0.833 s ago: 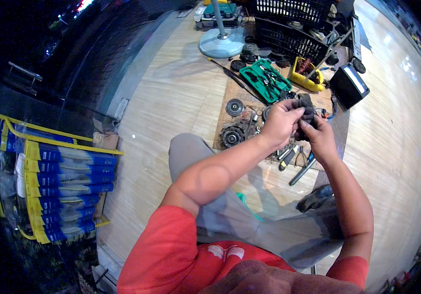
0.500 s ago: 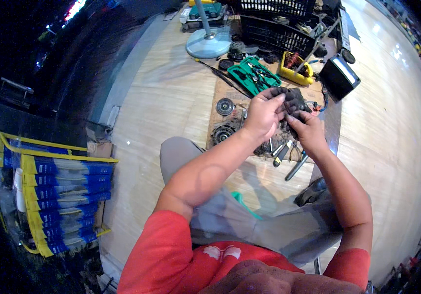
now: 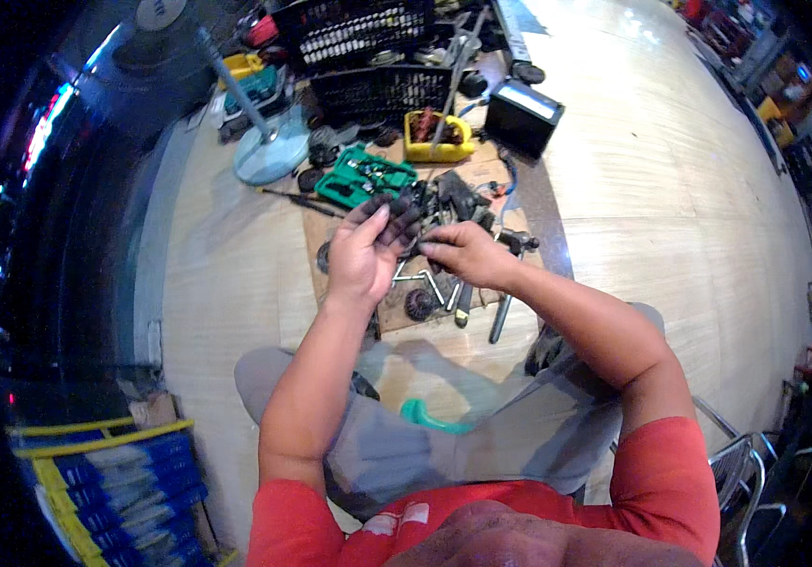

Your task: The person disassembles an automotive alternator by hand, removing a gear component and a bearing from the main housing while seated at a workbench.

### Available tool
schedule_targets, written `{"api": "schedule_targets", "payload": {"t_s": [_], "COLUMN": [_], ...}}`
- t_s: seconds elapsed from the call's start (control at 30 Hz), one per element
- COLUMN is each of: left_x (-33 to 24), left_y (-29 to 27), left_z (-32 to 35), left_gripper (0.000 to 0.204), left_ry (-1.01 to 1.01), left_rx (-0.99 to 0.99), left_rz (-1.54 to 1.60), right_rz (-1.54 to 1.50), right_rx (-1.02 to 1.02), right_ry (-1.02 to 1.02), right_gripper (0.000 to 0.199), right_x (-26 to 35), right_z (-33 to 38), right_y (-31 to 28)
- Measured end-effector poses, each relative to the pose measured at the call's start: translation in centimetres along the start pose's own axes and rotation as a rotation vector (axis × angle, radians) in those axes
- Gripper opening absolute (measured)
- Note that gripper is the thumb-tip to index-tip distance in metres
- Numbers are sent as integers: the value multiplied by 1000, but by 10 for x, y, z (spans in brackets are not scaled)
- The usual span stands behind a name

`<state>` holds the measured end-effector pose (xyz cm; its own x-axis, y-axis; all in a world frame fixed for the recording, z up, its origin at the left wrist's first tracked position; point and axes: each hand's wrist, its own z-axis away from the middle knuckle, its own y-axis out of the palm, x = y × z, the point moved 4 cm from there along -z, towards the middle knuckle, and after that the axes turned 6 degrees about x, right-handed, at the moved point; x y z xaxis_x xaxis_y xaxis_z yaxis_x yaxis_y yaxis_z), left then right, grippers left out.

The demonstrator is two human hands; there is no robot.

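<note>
Below the hands [image 3: 360, 257], a dark ridged wheel [image 3: 418, 303] newly in view

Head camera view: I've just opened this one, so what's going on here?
A person in a red shirt has the left hand and right hand close together above a sheet of cardboard. The right hand's fingertips are pinched; whether they hold something small and dark can't be told. A round dark part lies nearer the person. An open green case and a yellow container sit beyond the hands.
</note>
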<state>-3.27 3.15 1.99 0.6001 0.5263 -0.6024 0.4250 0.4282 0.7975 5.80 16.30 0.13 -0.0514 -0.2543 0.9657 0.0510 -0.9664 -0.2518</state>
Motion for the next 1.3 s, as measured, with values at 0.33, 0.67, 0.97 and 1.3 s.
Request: {"api": "schedule_targets", "payload": {"t_s": [0.33, 0.67, 0.97, 1.3], "left_x": [14, 17, 21, 20], "left_y": [25, 29, 19, 13], "left_z": [19, 14, 12, 4], "left_gripper": [20, 28, 27, 22], "left_ry": [-488, -323, -153, -40], "left_rx": [174, 236, 32, -71], "left_rz": [-741, -1521, -1566, -238], "right_rz": [606, 751, 501, 114], "right_rx": [190, 30, -165, -125], "right_ry": [-121, -19, 73, 39], "right_gripper": [20, 22, 24, 21], "right_x": [27, 28, 30, 18], "right_z": [9, 9, 10, 13], "right_y": [-31, -28, -27, -4]}}
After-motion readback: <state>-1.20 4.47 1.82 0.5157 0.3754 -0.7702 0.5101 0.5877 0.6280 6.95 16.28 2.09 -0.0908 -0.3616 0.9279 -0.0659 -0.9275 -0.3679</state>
